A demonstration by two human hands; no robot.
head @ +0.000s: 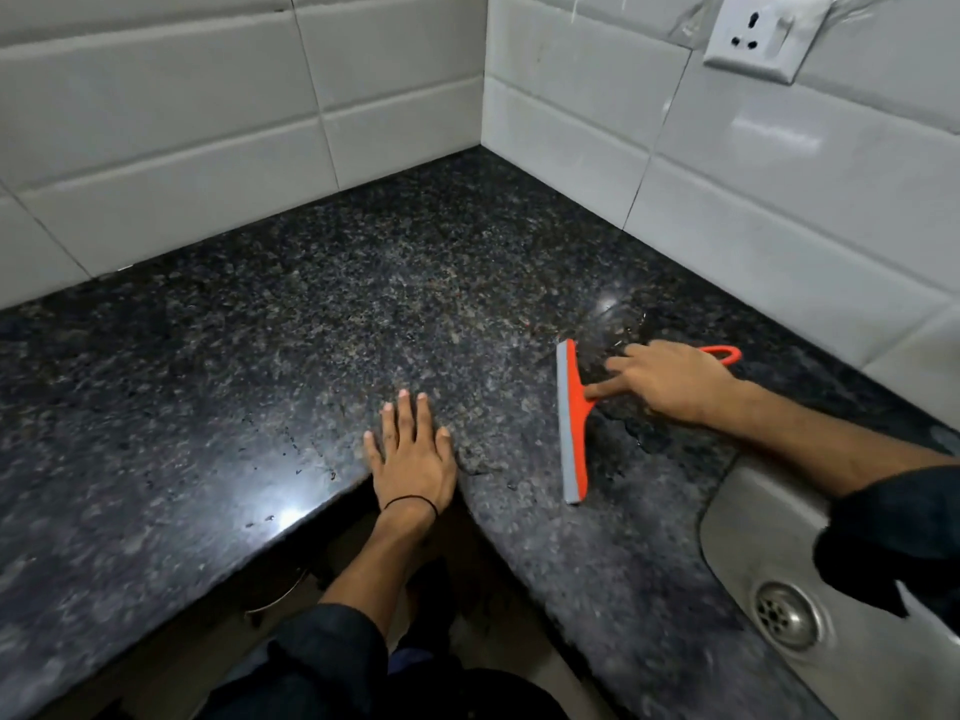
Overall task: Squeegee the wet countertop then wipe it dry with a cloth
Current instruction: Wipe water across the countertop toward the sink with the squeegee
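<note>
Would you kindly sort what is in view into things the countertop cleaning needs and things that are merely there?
For the job: squeegee, under the right hand; wet countertop; left hand, flat on it. No cloth in view.

Merely there: sink, drain, wall socket, tiles.

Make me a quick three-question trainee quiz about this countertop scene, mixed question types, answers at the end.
1. True or false: the left hand holds the squeegee.
2. Multiple choice: where is the sink? A) left of the squeegee B) lower right, beside the counter C) against the back wall
3. Fill in: the squeegee's blade lies on the counter, and the right hand rests over its ____.

Key:
1. False; the left hand lies flat on the counter edge, apart from the squeegee.
2. B
3. handle; the fingers are loose over it, with no closed grip that can be seen.
</note>
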